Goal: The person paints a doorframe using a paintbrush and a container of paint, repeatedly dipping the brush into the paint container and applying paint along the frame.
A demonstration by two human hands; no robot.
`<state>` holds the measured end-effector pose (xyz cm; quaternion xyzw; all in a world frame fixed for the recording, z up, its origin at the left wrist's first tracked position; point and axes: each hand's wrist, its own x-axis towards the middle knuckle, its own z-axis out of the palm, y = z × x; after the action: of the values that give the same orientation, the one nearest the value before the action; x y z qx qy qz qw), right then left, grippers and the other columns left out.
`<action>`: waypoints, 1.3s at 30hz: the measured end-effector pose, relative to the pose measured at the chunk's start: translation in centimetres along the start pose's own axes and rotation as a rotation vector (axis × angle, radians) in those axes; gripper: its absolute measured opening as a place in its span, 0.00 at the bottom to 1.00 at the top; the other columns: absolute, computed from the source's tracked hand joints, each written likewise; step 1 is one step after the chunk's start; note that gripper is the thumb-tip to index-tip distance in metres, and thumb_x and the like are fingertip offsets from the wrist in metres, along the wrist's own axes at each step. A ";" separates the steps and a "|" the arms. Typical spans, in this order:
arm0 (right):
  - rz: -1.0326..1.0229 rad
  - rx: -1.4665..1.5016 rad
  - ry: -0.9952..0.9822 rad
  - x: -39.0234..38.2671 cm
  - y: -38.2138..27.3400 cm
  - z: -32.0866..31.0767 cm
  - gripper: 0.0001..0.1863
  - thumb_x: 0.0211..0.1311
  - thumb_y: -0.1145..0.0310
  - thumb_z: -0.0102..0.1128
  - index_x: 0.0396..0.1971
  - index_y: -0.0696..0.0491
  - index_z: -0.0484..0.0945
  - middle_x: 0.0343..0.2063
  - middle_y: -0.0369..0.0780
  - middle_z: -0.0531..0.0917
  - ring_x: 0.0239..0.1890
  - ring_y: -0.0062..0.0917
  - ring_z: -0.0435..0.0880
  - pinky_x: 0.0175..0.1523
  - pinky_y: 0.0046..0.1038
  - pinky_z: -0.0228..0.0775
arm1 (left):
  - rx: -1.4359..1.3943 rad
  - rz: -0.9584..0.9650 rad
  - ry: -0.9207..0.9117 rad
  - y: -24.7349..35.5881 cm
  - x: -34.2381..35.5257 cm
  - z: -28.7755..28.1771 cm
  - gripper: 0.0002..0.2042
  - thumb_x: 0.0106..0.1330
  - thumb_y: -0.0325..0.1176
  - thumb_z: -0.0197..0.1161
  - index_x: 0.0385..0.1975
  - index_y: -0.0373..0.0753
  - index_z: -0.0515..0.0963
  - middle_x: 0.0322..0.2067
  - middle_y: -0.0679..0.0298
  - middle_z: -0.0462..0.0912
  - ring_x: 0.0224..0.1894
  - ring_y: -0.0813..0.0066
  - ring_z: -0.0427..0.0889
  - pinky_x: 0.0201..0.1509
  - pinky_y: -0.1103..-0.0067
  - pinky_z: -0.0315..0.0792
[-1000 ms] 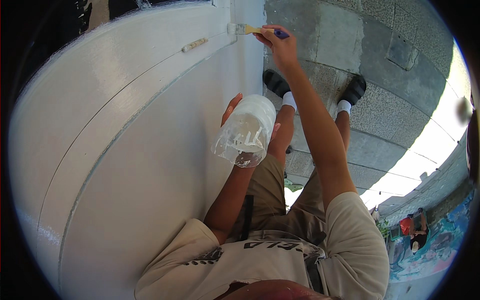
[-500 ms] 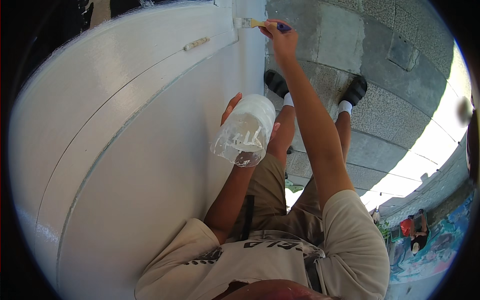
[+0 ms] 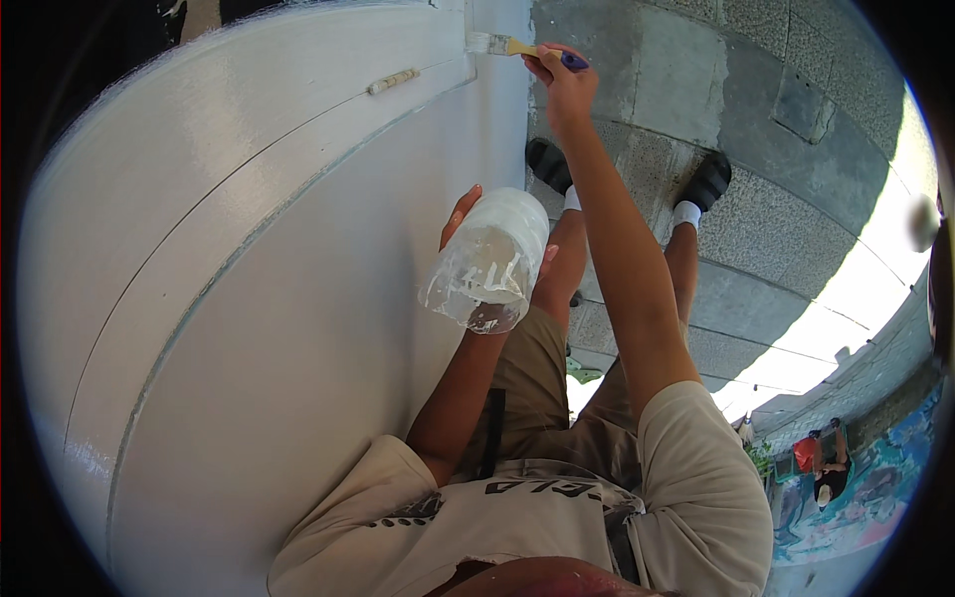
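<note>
My left hand [image 3: 463,214] is wrapped round a clear plastic container [image 3: 492,254] that is tilted and smeared with white paint; most of the fingers are hidden behind it. Out ahead, my right hand [image 3: 569,88] grips a paintbrush [image 3: 520,47] by its handle, which is pale wood with a dark blue end. White-coated bristles touch the white door [image 3: 298,289] at its edge, by the corner where it meets a narrow white strip. A paint-covered hinge [image 3: 394,82] sits on the seam to the left of the brush.
Grey paving [image 3: 657,149] lies under my sandalled feet, with a bright sunlit strip [image 3: 796,363] to the right. Another person [image 3: 831,468] is far off at the lower right, beside a colourful painted wall [image 3: 875,507]. Dark, unpainted patches show at the upper left.
My right hand and the brush have shifted slightly to the right along the edge of the door. My left hand and the container have stayed in place.
</note>
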<state>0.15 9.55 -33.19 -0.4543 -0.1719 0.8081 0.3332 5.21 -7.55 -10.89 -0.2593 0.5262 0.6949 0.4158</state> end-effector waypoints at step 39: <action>-0.069 -0.088 -0.059 2.0 -1.6 2.7 0.08 0.66 0.79 0.65 0.43 0.66 0.81 0.40 0.51 0.87 0.40 0.39 0.91 0.52 0.32 0.87 | 0.600 0.386 0.032 0.5 0.4 0.9 0.45 0.55 0.49 0.76 0.68 0.41 0.58 0.64 0.52 0.67 0.62 0.52 0.72 0.60 0.56 0.78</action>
<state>-2.31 12.15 -32.09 -0.4380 -0.2326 0.8009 0.3354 4.60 -6.62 -10.69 -0.0325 0.7526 0.5711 0.3261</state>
